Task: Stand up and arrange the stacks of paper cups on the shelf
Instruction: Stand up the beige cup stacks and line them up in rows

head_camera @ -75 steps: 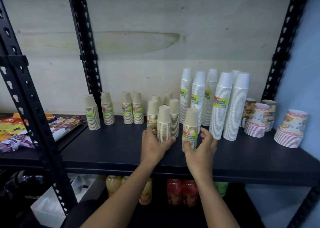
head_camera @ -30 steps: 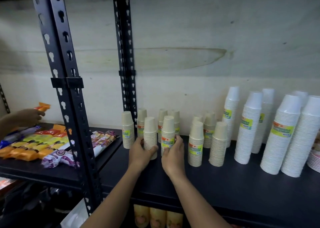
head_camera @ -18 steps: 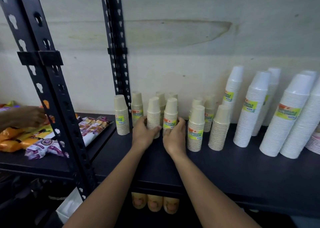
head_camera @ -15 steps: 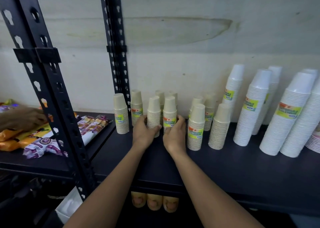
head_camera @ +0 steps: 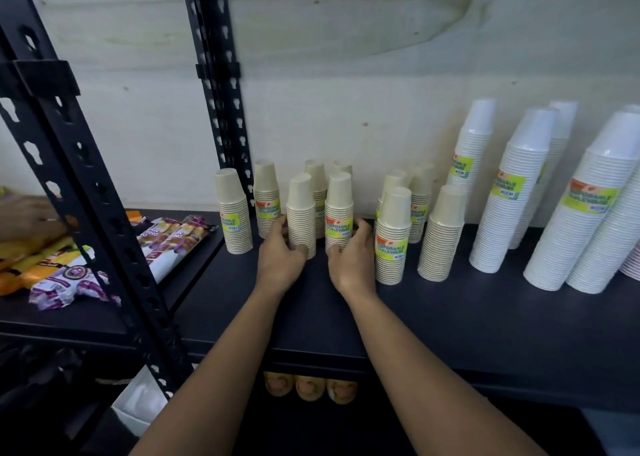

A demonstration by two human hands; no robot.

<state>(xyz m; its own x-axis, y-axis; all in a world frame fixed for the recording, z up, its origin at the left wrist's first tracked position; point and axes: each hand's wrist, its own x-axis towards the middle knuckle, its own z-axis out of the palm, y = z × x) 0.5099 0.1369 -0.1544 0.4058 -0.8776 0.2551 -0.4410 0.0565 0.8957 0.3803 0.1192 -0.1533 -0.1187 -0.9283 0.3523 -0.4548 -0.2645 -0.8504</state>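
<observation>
left hand (head_camera: 280, 260) fingers wrap plain stack (head_camera: 300, 210) | right hand (head_camera: 353, 260) fingers wrap labelled stack (head_camera: 338, 206)

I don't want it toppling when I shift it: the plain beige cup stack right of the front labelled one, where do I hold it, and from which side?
Low on the plain beige stack, round its wide bottom, probably from the front right. It stands upright and narrows upward, so a high grip may tip it, and the labelled stack crowds its left.
</observation>
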